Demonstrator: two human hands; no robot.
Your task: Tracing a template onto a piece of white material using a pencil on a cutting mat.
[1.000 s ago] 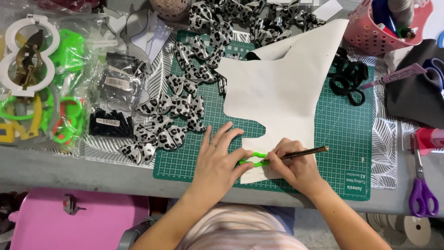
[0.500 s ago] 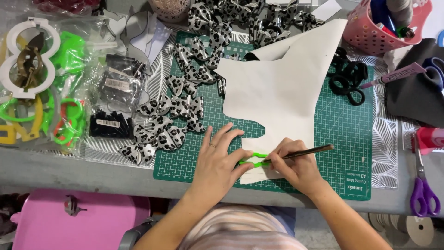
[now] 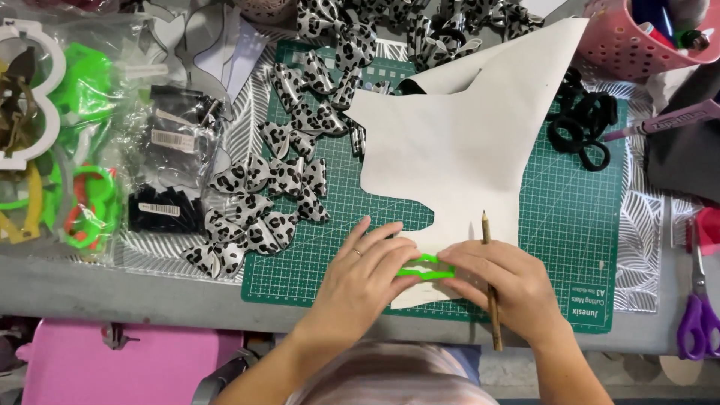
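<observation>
At the six o'clock edge of the green cutting mat (image 3: 570, 247) on the table (image 3: 112, 289), the left hand (image 3: 367, 281) presses flat, fingers released, on a thin, rigid-looking green template (image 3: 421, 268) atop limp, light, slide-prone cream sheet (image 3: 472, 150), while the right hand (image 3: 502, 289), fingers clenched round a pencil (image 3: 489, 259), steadies its three o'clock end.

Leopard-print bows (image 3: 277, 187) piled along the mat's (image 3: 570, 240) left edge and top. Black hair ties (image 3: 581, 131) at the mat's upper right. Pink basket (image 3: 622, 45) in the top right corner, pens inside. Purple scissors (image 3: 699, 315) on the grey table (image 3: 97, 289), far right. Clear bags (image 3: 161, 161) with dark pieces lie left of the bows; green and orange plastic shapes (image 3: 82, 202) farther left. Pink stool (image 3: 105, 371) below the table edge.
</observation>
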